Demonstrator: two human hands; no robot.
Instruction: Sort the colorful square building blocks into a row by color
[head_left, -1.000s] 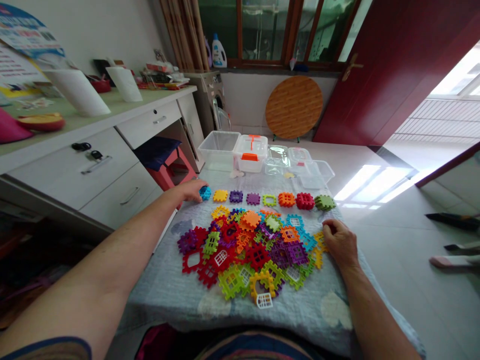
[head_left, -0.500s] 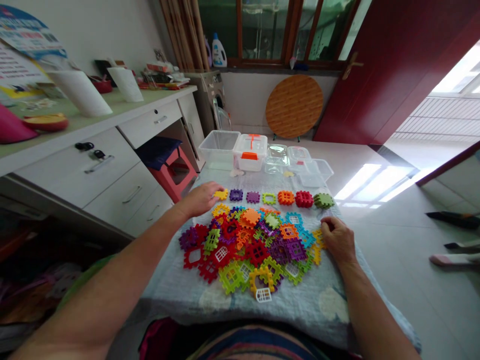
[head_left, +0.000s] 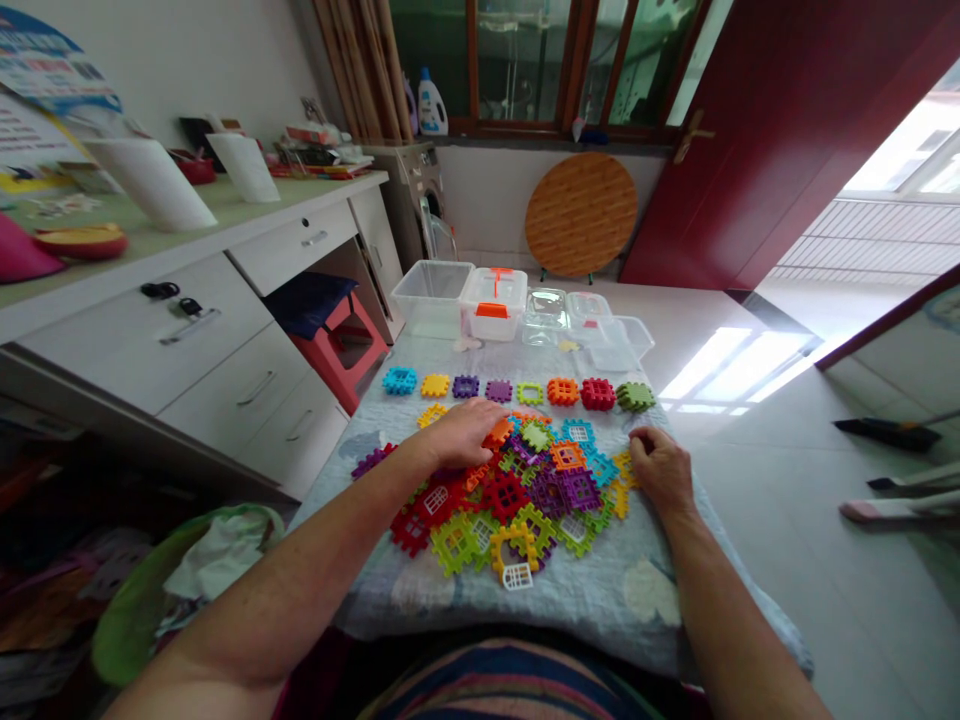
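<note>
My left hand (head_left: 466, 434) is over the upper part of a heap of plastic interlocking blocks, its thumb and fingers around an orange block (head_left: 500, 432). My right hand (head_left: 661, 468) rests with curled fingers on the cloth at the heap's right side, beside yellow blocks (head_left: 622, 485); I see nothing in it. Red blocks (head_left: 505, 495), purple blocks (head_left: 580, 489) and green blocks (head_left: 454, 542) lie jumbled together. Behind the heap runs a row sorted by colour, from a blue block (head_left: 400, 380) and a yellow block (head_left: 435, 386) to a green stack (head_left: 636, 396).
Beyond the row stand an open clear bin (head_left: 433, 300), a lidded box (head_left: 494, 305) with orange clips and clear containers (head_left: 546, 315). A red stool (head_left: 349, 340) and white drawers (head_left: 225, 370) are at the left. A patterned cloth (head_left: 600, 610) covers the table.
My left hand has left the yellow block in the row and moved right and nearer, onto the heap. The blue block at the row's left end now shows. My right hand stays by the heap.
</note>
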